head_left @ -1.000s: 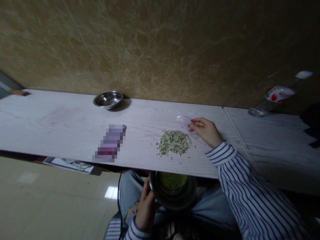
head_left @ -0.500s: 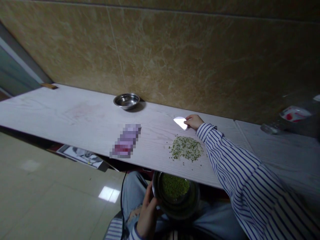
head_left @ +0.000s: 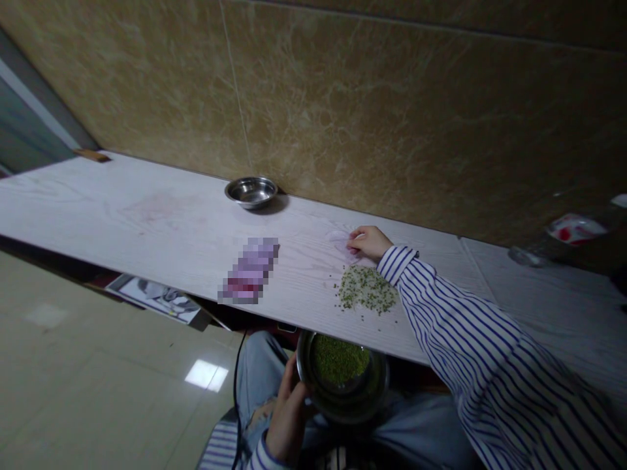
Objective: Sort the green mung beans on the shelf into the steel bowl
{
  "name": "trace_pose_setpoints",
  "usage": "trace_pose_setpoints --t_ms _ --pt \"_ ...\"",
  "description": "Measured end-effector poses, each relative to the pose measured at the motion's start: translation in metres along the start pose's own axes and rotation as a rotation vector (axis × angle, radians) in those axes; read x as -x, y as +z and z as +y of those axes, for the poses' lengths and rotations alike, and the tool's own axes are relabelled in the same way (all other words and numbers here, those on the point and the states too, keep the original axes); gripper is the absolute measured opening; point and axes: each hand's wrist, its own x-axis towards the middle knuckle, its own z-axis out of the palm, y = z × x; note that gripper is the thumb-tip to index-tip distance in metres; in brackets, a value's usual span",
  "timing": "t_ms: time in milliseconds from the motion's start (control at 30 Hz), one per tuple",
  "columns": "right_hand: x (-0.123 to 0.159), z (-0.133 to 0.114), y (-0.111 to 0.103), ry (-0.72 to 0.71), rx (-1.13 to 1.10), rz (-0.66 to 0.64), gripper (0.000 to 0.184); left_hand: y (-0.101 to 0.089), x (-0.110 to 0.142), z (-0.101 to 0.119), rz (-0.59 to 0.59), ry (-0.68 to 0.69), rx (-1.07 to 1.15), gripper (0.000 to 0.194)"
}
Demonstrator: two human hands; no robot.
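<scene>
My right hand (head_left: 368,243) pinches a thin, pale, rounded scraper (head_left: 337,240) by its edge, just over or against the table beyond a loose pile of mung beans (head_left: 365,288). Its blade looks see-through against the wood grain. Below the table's front edge, my left hand (head_left: 289,411) grips the left rim of a steel bowl (head_left: 343,414) tilted above my lap. Many mung beans (head_left: 340,360) lie in this bowl. Part of the left hand's fingers is hidden behind the bowl.
The long pale table (head_left: 186,248) runs along a tiled wall (head_left: 318,117). A second steel bowl (head_left: 251,193) stands near the wall. Left of the pile lies a blurred-out pinkish object (head_left: 249,271). A clear plastic bottle (head_left: 563,232) lies at the right.
My right hand has shifted slightly left with the scraper, whose bright glare is gone. The left hand still holds the bowl. The whole view has tilted a little.
</scene>
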Motion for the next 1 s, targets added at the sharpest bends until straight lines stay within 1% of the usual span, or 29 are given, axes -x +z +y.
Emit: trace_pose_setpoints --t_ms 133,233,367,500,733,867,1000 --pt "-0.003 0.007 -0.008 0.007 0.018 0.05 0.021 -0.001 -0.001 0.0 -0.006 0.003 -0.017 0.075" --pt "-0.003 0.01 -0.001 0.002 0.04 0.038 0.02 -0.003 -0.004 -0.002 -0.022 0.01 -0.01 0.074" --pt "0.003 0.004 0.014 -0.01 0.057 -0.013 0.019 -0.004 -0.004 -0.003 -0.024 0.012 -0.016 0.074" --pt "0.012 -0.003 0.023 -0.019 0.055 -0.068 0.019 -0.002 0.0 -0.001 -0.017 0.016 -0.009 0.078" --pt "0.024 -0.007 0.031 -0.043 0.047 -0.184 0.019 -0.003 -0.001 -0.002 -0.003 0.003 -0.007 0.075" --pt "0.032 -0.007 0.034 -0.064 0.039 -0.237 0.018 -0.003 -0.001 -0.003 -0.022 0.002 -0.017 0.073" --pt "0.04 -0.008 0.034 -0.076 0.023 -0.291 0.016 -0.003 0.0 -0.004 -0.034 0.011 -0.015 0.074"
